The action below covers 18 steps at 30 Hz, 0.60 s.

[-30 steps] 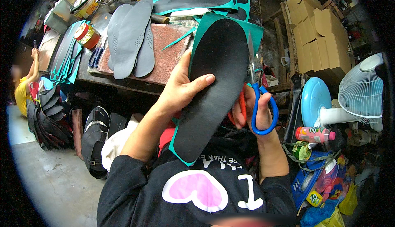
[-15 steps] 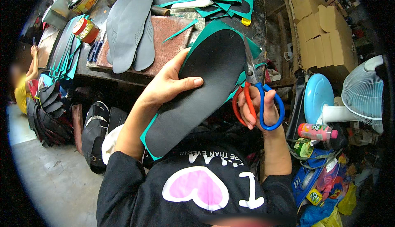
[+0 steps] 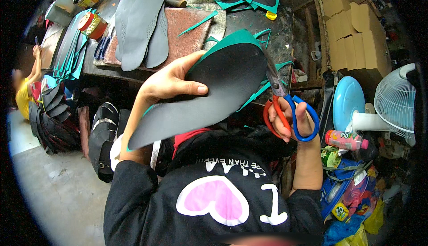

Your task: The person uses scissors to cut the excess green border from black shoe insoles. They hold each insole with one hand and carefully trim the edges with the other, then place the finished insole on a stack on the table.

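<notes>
My left hand (image 3: 171,82) grips a long dark grey insole (image 3: 214,90) with a teal edge, thumb on top, held tilted in front of my chest. My right hand (image 3: 292,119) holds scissors (image 3: 285,101) with one red and one blue handle loop; the blades point up along the insole's right edge near its wide end. A thin teal strip (image 3: 256,95) hangs off the insole by the blades.
A workbench (image 3: 249,23) ahead carries a reddish cutting board (image 3: 187,27), grey insoles (image 3: 142,23), teal scraps and tins. Cardboard boxes (image 3: 356,32) are stacked right, with a white fan (image 3: 397,103) and blue disc (image 3: 347,101). Another person (image 3: 26,85) sits far left beside stacked soles.
The insole has swung from nearly upright to lying more level, its heel end now pointing lower left. The scissors have moved along its right edge.
</notes>
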Motion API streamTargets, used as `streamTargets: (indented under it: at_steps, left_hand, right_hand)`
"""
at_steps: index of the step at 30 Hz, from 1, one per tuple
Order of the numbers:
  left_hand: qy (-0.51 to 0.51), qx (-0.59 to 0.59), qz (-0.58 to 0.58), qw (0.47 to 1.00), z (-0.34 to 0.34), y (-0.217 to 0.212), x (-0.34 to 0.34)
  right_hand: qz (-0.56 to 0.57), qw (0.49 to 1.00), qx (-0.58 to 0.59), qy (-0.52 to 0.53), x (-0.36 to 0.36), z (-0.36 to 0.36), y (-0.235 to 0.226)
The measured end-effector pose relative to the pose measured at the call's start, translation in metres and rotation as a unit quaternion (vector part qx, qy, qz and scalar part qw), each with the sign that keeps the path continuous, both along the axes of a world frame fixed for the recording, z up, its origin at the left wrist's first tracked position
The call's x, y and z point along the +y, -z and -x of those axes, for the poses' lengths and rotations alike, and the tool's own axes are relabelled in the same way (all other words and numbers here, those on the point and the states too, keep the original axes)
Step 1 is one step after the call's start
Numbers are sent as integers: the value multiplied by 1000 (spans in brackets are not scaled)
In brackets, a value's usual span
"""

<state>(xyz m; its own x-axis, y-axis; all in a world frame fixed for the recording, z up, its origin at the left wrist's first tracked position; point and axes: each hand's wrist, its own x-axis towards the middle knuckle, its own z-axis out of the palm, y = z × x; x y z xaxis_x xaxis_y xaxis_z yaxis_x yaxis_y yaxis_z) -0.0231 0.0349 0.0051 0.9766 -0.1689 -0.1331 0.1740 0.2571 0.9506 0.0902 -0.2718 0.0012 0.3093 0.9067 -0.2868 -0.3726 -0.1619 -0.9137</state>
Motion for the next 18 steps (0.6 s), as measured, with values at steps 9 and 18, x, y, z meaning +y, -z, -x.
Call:
streamTargets:
  at_steps: [9,18]
  left_hand:
    - [-60,-136,306,940,-26,23,2]
    - [-373,-130,117,911,-10,14,-83]
  right_hand:
    - [-24,999,3,48,3,8,9]
    - [8,993,-71,99,22,29,12]
